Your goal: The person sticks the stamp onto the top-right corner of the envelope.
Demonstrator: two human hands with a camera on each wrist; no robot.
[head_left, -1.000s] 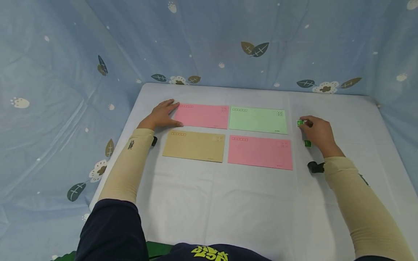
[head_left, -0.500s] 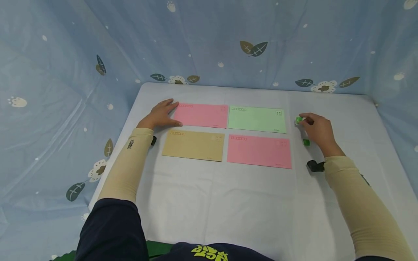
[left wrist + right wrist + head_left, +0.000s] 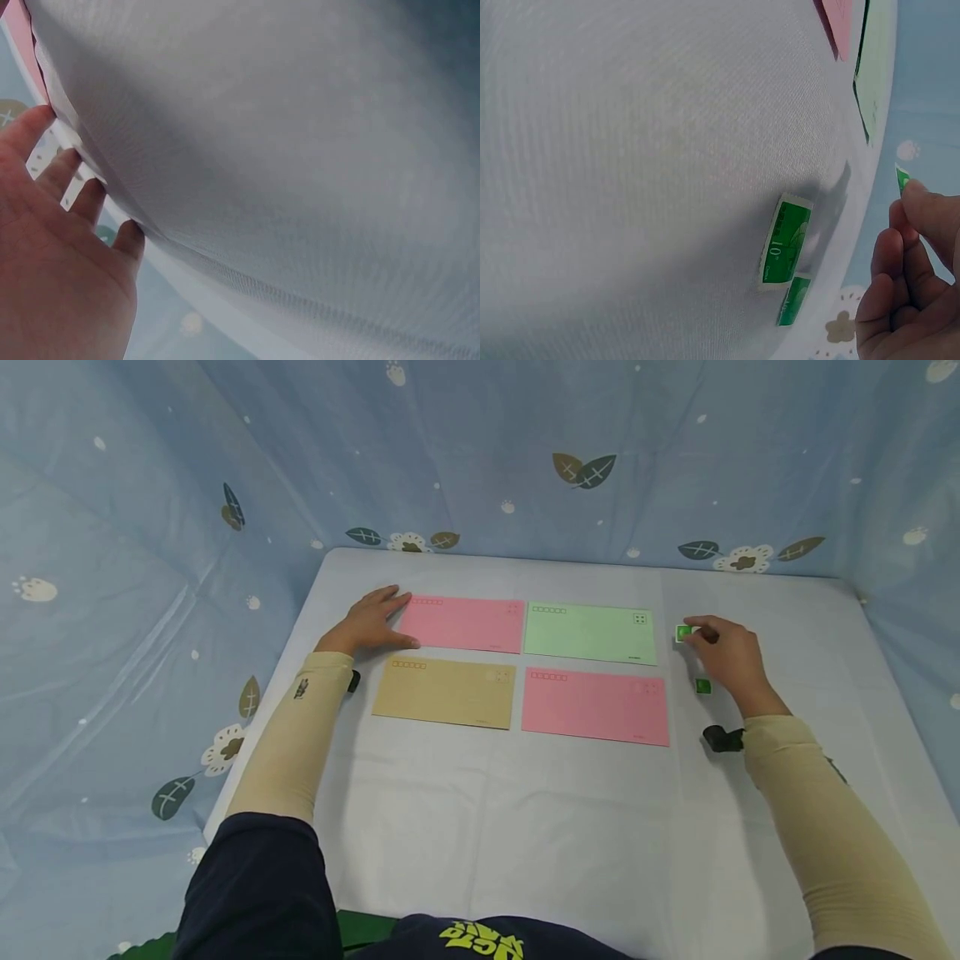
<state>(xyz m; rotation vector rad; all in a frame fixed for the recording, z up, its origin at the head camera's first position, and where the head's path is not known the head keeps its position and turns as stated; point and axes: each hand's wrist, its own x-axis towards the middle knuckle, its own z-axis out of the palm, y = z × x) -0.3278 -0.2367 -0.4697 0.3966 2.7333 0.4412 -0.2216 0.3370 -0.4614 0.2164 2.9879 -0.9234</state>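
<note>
Between thumb and fingertip, my right hand (image 3: 731, 662) pinches a green postage stamp (image 3: 682, 633) with a white border, right of the light green envelope (image 3: 591, 633). The right wrist view shows the held stamp (image 3: 902, 178) raised off the cloth. Two more green stamps lie below: one marked 10 (image 3: 786, 241) and a second stamp (image 3: 793, 300) close behind it. In the head view one loose stamp (image 3: 702, 687) shows; the hand probably hides the other. My left hand (image 3: 366, 625), fingers spread, rests at the left end of the upper pink envelope (image 3: 461, 625).
A tan envelope (image 3: 444, 693) and a second pink envelope (image 3: 595, 706) form the nearer row on the white-covered table (image 3: 495, 827). A black wrist camera (image 3: 722, 738) juts from the right wrist. Blue patterned cloth (image 3: 480, 452) hangs behind and at the sides.
My right hand has moved slightly up and left in the head view, with the pinched stamp in it. The left hand and the envelopes stay as they were.
</note>
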